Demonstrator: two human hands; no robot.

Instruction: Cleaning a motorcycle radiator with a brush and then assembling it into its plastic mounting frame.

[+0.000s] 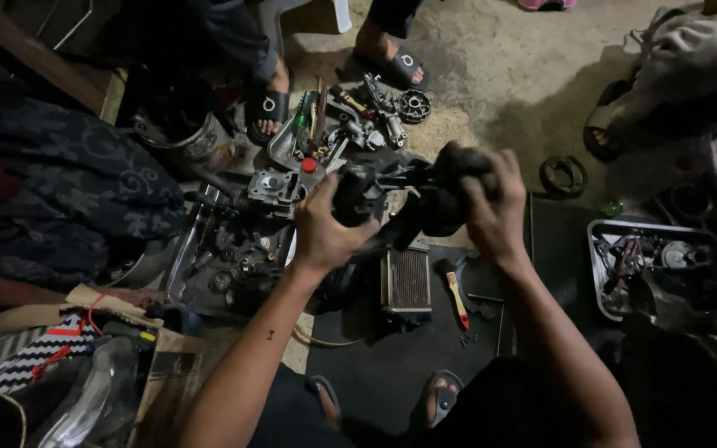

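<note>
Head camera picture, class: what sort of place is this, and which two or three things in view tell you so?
Probably an informal repair spot for small engines or motorcycles, set up on bare ground. Both hands, left hand and right hand, grip a dark greasy engine part; metal trays of parts and a finned radiator lie around.

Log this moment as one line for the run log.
left hand: grips dark engine part | right hand: grips its other end | part: held above black mat | nearby: finned block, brush
</note>
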